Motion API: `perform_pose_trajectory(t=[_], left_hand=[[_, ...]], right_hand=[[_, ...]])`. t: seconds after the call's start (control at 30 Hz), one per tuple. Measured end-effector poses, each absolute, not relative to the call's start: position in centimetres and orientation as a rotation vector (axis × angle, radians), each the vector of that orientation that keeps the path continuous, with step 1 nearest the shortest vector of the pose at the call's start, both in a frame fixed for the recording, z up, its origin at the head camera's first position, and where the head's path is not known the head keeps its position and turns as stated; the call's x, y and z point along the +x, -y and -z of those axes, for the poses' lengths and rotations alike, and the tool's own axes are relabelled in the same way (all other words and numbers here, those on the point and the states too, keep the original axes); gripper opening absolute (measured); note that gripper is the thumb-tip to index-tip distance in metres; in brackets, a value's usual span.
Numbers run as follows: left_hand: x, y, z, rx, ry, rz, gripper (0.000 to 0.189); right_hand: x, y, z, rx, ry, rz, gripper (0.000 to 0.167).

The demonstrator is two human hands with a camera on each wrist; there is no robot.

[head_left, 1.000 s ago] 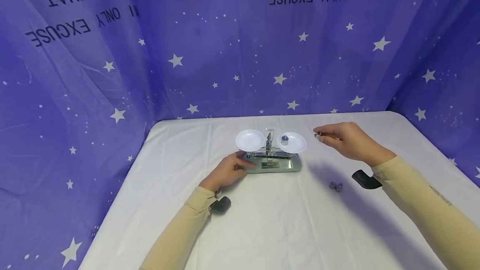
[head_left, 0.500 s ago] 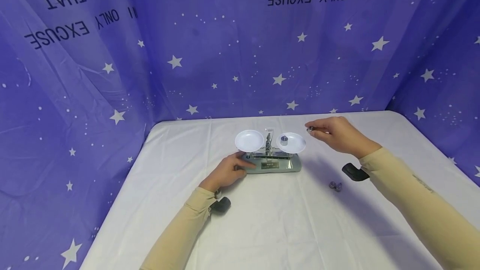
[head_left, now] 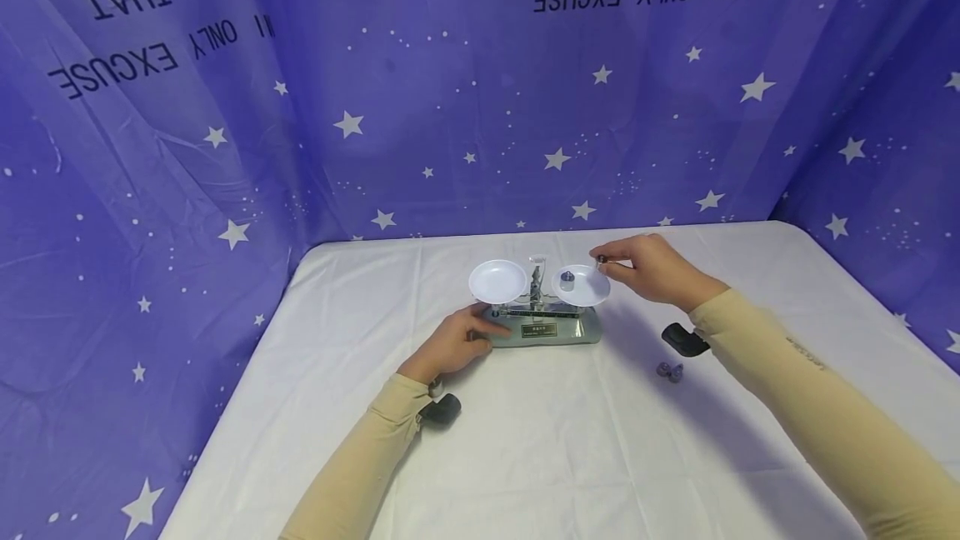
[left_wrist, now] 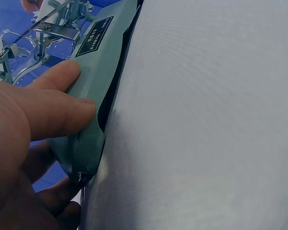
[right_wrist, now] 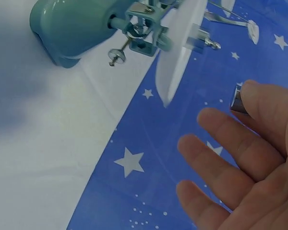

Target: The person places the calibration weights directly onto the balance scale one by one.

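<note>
A balance scale [head_left: 558, 333] with a green base and two white pans stands on the table. My left hand [head_left: 450, 344] grips the left end of its base; thumb and fingers lie around that end in the left wrist view. One metal weight [head_left: 567, 280] stands in the right pan [head_left: 588, 297], while the left pan [head_left: 498, 282] holds nothing. Over the right pan's far right edge, my right hand [head_left: 652, 270] pinches a small metal weight [right_wrist: 237, 99] between thumb and finger. The other fingers of that hand are spread in the right wrist view.
Two small metal weights [head_left: 670, 372] lie on the white tablecloth [head_left: 540, 440], right of the scale and below the right forearm. A blue curtain [head_left: 450, 107] with white stars hangs behind and beside the table.
My right hand has moved left with the pinched weight, from beside the scale to above the right pan's edge. The left hand stays on the base.
</note>
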State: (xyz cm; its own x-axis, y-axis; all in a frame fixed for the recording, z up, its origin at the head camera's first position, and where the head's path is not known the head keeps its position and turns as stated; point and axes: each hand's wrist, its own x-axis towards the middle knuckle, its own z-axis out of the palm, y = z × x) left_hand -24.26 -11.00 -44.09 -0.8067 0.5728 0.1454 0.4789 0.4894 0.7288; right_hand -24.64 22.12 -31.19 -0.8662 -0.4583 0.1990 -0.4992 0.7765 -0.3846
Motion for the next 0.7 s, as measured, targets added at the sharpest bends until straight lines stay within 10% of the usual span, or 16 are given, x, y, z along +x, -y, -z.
perform_pose_trajectory(t=[0.7], left_hand=[[-24.3, 10.9, 44.0, 0.909, -2.605, -1.209, 0.035]], right_hand=[[-25.4, -21.2, 33.8, 0.767, 2.886, -0.586, 0.034]])
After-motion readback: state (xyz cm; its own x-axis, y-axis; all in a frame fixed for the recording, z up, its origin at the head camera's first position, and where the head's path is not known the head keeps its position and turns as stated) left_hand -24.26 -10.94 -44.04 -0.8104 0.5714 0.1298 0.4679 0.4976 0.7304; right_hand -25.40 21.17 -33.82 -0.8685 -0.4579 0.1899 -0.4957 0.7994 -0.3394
